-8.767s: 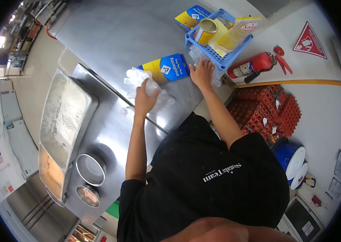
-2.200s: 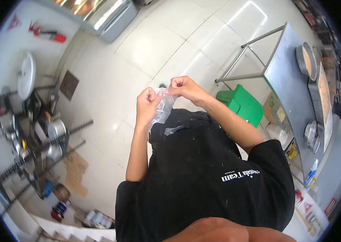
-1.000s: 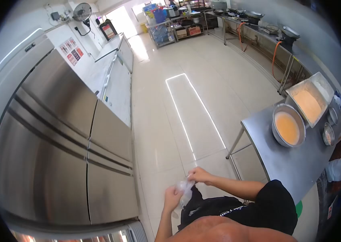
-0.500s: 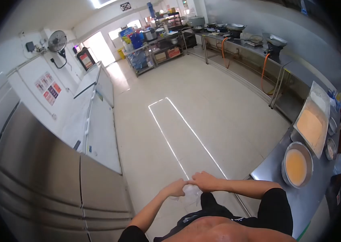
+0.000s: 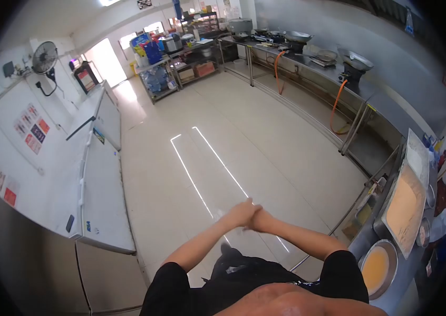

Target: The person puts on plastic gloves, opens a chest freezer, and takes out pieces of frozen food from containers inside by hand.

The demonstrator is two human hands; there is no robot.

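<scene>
My left hand (image 5: 239,213) and my right hand (image 5: 260,219) meet in front of my body, above the tiled floor. The fingers of my left hand are closed and overlap those of my right hand, which are curled too. Between them the grip is hidden. A faint whitish, see-through patch (image 5: 221,213) shows beside my left hand; I cannot tell whether it is thin plastic or a reflection on the floor.
To the right a steel table (image 5: 346,247) bears a tray of orange-tan powder (image 5: 405,205) and a metal bowl of yellow liquid (image 5: 377,269). Burners with pans (image 5: 356,60) line the far right wall. White chest freezers (image 5: 108,195) stand along the left.
My hands have come closer together and moved up and away from my body. The clear plastic that hung between them is no longer plainly visible. My view has turned right and moved forward.
</scene>
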